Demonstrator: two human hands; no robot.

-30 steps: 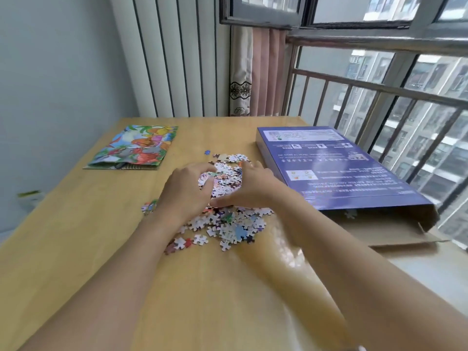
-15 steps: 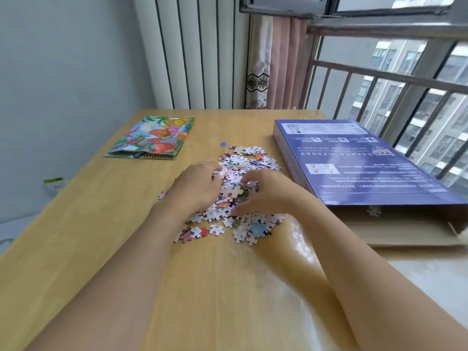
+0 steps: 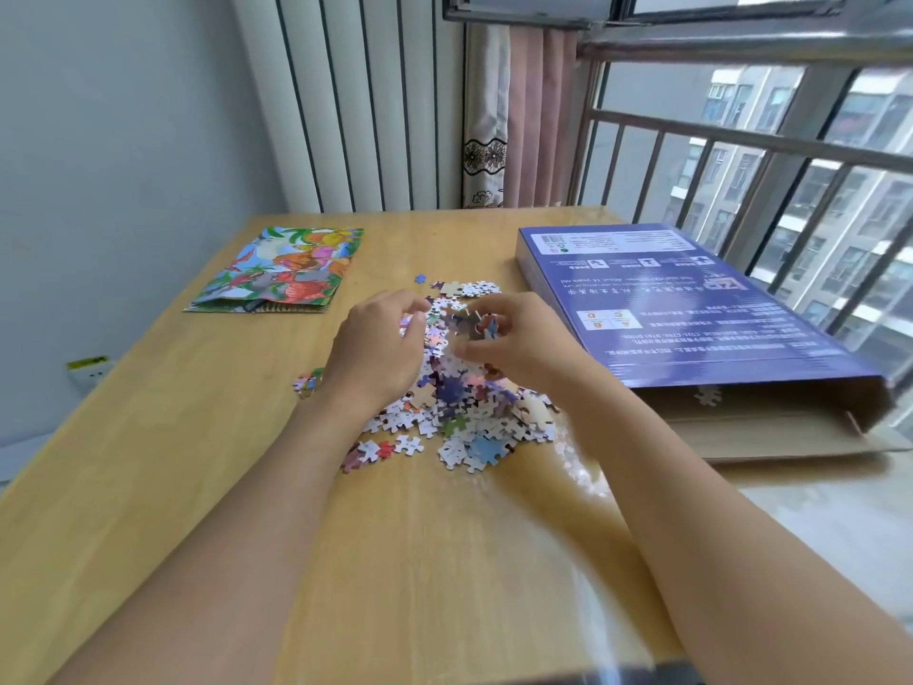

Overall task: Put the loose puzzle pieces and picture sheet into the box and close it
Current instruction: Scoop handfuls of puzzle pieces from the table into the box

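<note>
Both hands' fingers (image 3: pixel 486 316) hide part of the puzzle pieces (image 3: pixel 459 412).

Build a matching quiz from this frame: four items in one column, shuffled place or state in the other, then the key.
Column 1
1. colourful dinosaur picture sheet
2. flat purple cardboard puzzle box
3. heap of loose jigsaw pieces
4. right hand

Column 2
A. lifted above the heap, pinching a few pieces
B. lying at the table's right edge by the window railing, near end flap open
C. flat on the far left part of the wooden table
D. spread at the table's centre, under both hands

Pairs: 1-C, 2-B, 3-D, 4-A
</note>
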